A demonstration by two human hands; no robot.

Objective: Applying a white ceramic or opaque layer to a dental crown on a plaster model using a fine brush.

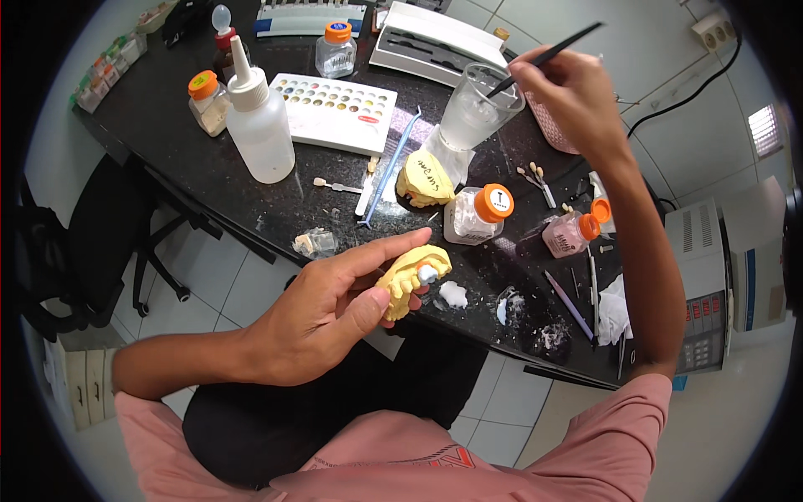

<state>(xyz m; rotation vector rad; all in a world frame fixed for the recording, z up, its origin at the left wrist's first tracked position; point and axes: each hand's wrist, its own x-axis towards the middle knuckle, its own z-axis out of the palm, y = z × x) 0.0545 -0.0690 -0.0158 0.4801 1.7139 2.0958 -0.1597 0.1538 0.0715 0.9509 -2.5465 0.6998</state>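
My left hand grips a yellow plaster dental model over the table's near edge, its thumb and fingers around the sides. One tooth on the model is bluish white, with a spot of orange beside it. Up at the right, my right hand pinches a slim black brush. The brush slants down into a clear glass with liquid in it; its tip is hard to make out there. Between my hands lie another yellow plaster piece and a powder jar with an orange lid.
White paste lies close to the model. A squeeze bottle, a colour palette and a blue plastic tool are to the left. A pink bottle, a purple tool and crumpled tissue lie right.
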